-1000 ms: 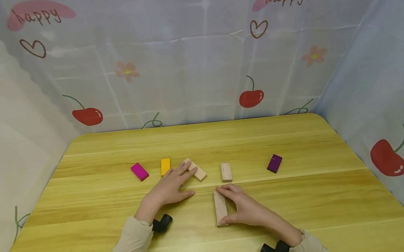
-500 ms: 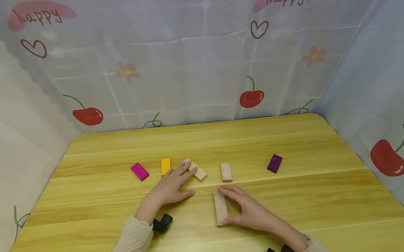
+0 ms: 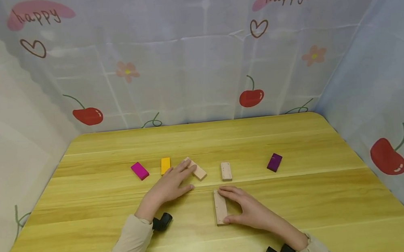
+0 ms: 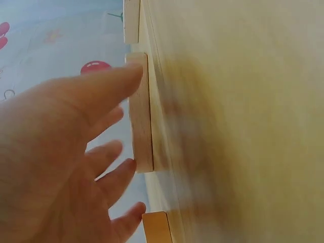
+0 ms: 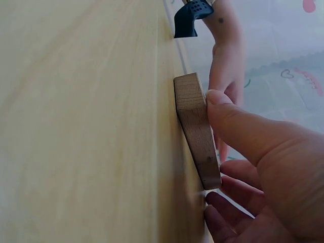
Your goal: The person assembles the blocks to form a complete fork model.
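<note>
A long plain wooden block (image 3: 220, 209) lies flat on the table, its length pointing away from the person. At its right side is my right hand (image 3: 248, 208), the thumb at the near corner and the fingertips by the far end. In the right wrist view the thumb tip meets the edge of this wooden block (image 5: 197, 136), and the fingers are loosely bent. My left hand (image 3: 168, 188) reaches over a second, slanted wooden block (image 3: 198, 172), relaxed fingers above its left part. The left wrist view shows the thumb in front of that block (image 4: 142, 121); contact cannot be judged.
A yellow block (image 3: 165, 166) sits just beyond the left hand, with a magenta block (image 3: 139, 171) farther left. A short plain wooden block (image 3: 226, 171) stands behind the long one. Off to the right lies a dark purple block (image 3: 274, 162). A printed curtain (image 3: 188, 62) borders the table.
My right hand has drawn back slightly to the right, so less of it covers the long wooden block. The blocks and my left hand stay in place.
</note>
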### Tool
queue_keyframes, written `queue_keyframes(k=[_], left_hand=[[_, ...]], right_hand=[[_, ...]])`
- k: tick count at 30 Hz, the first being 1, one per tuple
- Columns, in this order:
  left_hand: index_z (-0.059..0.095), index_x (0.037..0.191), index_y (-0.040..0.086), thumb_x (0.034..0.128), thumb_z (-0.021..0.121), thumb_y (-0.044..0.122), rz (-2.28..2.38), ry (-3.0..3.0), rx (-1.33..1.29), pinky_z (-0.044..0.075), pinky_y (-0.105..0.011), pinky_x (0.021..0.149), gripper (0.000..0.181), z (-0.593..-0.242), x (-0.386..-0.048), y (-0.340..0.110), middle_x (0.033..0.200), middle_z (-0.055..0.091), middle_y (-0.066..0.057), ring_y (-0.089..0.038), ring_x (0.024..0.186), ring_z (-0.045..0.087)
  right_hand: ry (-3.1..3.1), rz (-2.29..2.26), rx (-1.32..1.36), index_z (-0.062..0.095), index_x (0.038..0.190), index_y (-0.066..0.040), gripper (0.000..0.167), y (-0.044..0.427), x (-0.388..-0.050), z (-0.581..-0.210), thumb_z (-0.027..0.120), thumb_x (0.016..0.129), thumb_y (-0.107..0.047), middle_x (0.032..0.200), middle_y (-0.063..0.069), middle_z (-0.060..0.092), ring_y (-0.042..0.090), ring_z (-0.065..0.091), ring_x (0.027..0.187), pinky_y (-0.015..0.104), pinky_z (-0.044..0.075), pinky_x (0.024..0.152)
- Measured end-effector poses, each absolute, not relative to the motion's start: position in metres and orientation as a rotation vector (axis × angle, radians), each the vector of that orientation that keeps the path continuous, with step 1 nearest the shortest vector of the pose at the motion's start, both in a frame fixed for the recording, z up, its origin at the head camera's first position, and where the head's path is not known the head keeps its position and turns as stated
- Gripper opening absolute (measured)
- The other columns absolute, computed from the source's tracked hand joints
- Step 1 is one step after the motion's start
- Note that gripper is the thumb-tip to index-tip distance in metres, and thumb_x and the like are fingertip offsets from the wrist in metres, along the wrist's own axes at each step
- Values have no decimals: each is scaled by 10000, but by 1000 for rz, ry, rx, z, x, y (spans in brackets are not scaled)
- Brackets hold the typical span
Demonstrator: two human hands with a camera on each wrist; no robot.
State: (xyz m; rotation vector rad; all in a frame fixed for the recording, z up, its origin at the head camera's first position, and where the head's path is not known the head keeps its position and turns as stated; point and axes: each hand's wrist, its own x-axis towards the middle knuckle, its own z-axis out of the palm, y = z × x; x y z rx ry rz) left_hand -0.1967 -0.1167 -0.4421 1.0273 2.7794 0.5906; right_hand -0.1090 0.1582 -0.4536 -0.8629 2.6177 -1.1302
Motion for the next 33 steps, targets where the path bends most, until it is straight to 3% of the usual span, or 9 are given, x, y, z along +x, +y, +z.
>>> queue_keyframes(k=[4, 15, 22, 26, 33], left_hand=[[376, 1440, 71, 924, 615, 238, 618, 2823, 1036, 261, -492, 1051, 593, -440, -202, -114, 1512, 199, -163, -326, 1330, 280], [333, 1465, 116, 937, 587, 287, 703, 2729, 1107, 164, -506, 1083, 610, -428, -220, -79, 1509, 239, -120, -251, 1380, 175], [367, 1448, 97, 918, 492, -21, 512, 2681, 935, 137, -536, 1079, 557, -415, -227, -86, 1494, 269, -137, -285, 1370, 200], [421, 1411, 55, 882, 475, -107, 454, 2700, 873, 207, -505, 1070, 555, -416, -231, -96, 1457, 341, -143, -305, 1332, 289], [499, 1346, 20, 904, 511, -85, 567, 2748, 917, 327, -412, 1031, 455, -427, -235, -102, 1403, 424, -137, -304, 1275, 386]], right_hand=[[2615, -1124, -860, 427, 1411, -81, 731, 160, -108, -453, 735, 805, -349, 1438, 66, 368, 256, 311, 1313, 467, 313, 1028], [2614, -1136, -874, 421, 1415, -78, 737, 161, -109, -454, 724, 808, -369, 1440, 68, 367, 250, 315, 1313, 468, 309, 1030], [2599, -1125, -869, 419, 1419, -99, 742, 157, -110, -456, 710, 809, -406, 1444, 56, 362, 234, 312, 1315, 455, 318, 1028], [2603, -1121, -845, 421, 1418, -102, 747, 158, -110, -457, 707, 806, -419, 1443, 41, 361, 228, 312, 1314, 450, 323, 1026], [2604, -1124, -848, 423, 1418, -97, 739, 160, -110, -456, 710, 809, -401, 1443, 50, 365, 231, 320, 1312, 450, 325, 1025]])
